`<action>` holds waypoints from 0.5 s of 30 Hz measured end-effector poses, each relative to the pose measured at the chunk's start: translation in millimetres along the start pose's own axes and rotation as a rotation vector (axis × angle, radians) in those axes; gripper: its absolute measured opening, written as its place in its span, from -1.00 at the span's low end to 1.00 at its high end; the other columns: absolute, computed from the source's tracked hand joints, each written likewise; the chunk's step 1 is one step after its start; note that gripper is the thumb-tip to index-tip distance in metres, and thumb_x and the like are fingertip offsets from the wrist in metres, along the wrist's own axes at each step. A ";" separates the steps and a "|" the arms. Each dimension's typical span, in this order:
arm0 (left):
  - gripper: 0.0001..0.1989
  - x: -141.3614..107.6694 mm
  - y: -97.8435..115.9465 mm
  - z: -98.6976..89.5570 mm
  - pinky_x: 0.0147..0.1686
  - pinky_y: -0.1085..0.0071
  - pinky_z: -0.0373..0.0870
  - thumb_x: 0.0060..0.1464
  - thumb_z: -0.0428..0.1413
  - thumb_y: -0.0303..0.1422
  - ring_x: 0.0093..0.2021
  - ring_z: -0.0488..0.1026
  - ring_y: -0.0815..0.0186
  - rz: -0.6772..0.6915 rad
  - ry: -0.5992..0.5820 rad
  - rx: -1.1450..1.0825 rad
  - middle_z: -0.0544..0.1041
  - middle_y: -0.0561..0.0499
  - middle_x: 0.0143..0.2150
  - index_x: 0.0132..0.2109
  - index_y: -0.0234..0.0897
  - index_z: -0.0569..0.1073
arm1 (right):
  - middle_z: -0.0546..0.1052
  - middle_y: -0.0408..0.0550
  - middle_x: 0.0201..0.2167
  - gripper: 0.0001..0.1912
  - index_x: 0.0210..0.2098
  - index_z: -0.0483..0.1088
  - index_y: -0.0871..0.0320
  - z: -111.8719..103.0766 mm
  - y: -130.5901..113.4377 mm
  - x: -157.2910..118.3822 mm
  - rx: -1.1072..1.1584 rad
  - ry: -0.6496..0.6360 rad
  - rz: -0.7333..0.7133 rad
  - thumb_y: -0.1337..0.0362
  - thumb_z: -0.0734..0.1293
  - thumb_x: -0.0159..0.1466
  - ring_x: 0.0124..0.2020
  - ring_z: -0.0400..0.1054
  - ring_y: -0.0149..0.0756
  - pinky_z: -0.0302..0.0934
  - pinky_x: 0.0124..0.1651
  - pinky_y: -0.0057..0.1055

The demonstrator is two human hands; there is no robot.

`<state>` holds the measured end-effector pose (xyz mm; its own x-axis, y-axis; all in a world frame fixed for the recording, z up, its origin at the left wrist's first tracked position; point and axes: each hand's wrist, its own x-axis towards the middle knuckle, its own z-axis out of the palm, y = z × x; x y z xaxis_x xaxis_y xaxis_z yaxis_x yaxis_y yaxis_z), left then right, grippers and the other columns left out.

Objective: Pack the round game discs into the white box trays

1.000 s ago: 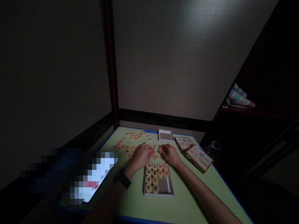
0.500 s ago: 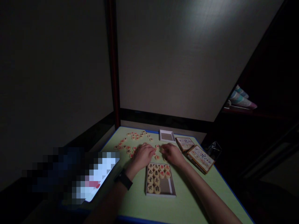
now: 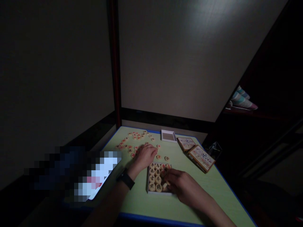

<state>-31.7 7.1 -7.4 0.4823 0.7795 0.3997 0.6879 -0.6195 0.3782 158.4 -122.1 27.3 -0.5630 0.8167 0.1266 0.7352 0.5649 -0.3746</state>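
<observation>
A shallow open box holds rows of round Chinese chess pieces, black-marked on the left and red-marked at the upper right. My right hand is over the box's right side, its fingers closed on a tilted Chinese chess piece at the lower right compartment area. The hand hides part of the box. Beyond the box, my left hand rests low over the table with its fingers curled together; whatever is under them is hidden. Near it lie a loose red-marked piece and a black-marked piece.
Many more loose pieces are scattered at the back left of the green table. An empty white tray stands at the back, beside two printed boxes. A lit screen is at the left edge.
My right hand has come back from behind the box to its right side, bringing a piece. A black-marked piece now shows where that hand was. My left hand has hardly moved.
</observation>
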 end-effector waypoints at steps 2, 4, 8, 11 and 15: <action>-0.74 -0.2 1.2 -1.2 -0.02 0.30 0.32 0.29 -0.01 -0.39 -0.13 0.46 0.22 -0.001 -0.009 0.002 0.59 -0.03 -0.23 -0.23 -0.23 0.59 | 0.56 -0.01 -0.18 -0.71 -0.17 0.50 0.08 -0.1 0.7 0.8 -0.020 -0.018 0.025 0.49 0.26 0.22 -0.17 0.48 -0.22 0.30 -0.11 -0.43; -0.74 -0.1 1.7 -1.3 -0.03 0.31 0.31 0.29 -0.01 -0.39 -0.13 0.46 0.22 -0.003 -0.006 -0.001 0.59 -0.04 -0.24 -0.24 -0.23 0.59 | 0.56 -0.02 -0.19 -0.74 -0.21 0.51 0.07 -2.7 0.5 1.4 0.003 -0.022 0.029 0.49 0.27 0.21 -0.17 0.47 -0.22 0.29 -0.11 -0.42; -0.74 -0.3 1.0 0.5 -0.04 0.31 0.31 0.29 -0.01 -0.38 -0.14 0.45 0.22 0.012 0.013 0.018 0.59 -0.03 -0.25 -0.26 -0.23 0.58 | 0.54 -0.03 -0.18 -0.76 -0.22 0.52 0.06 -8.3 -2.7 1.4 0.079 -0.038 -0.009 0.45 0.27 0.25 -0.14 0.44 -0.23 0.29 -0.08 -0.40; -0.73 -0.9 0.5 1.5 -0.06 0.31 0.31 0.28 0.00 -0.39 -0.15 0.45 0.23 0.023 0.025 0.034 0.58 -0.02 -0.26 -0.29 -0.22 0.57 | 0.53 -0.03 -0.16 -0.77 -0.22 0.51 0.09 -10.1 -5.5 1.8 0.096 -0.075 -0.008 0.47 0.27 0.24 -0.10 0.42 -0.23 0.27 -0.02 -0.38; -0.73 -0.9 -0.3 2.6 -0.07 0.31 0.31 0.28 -0.01 -0.40 -0.15 0.45 0.23 0.028 0.029 0.047 0.58 -0.02 -0.27 -0.31 -0.22 0.56 | 0.52 -0.03 -0.17 -0.86 -0.26 0.48 0.14 -13.1 -8.8 3.5 0.074 -0.109 0.029 0.44 0.30 0.25 -0.11 0.41 -0.25 0.24 -0.02 -0.41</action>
<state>-31.0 6.8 -10.0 0.4862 0.7587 0.4335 0.6996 -0.6352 0.3272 155.0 -122.7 43.0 -0.5824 0.8128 0.0157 0.7242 0.5275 -0.4441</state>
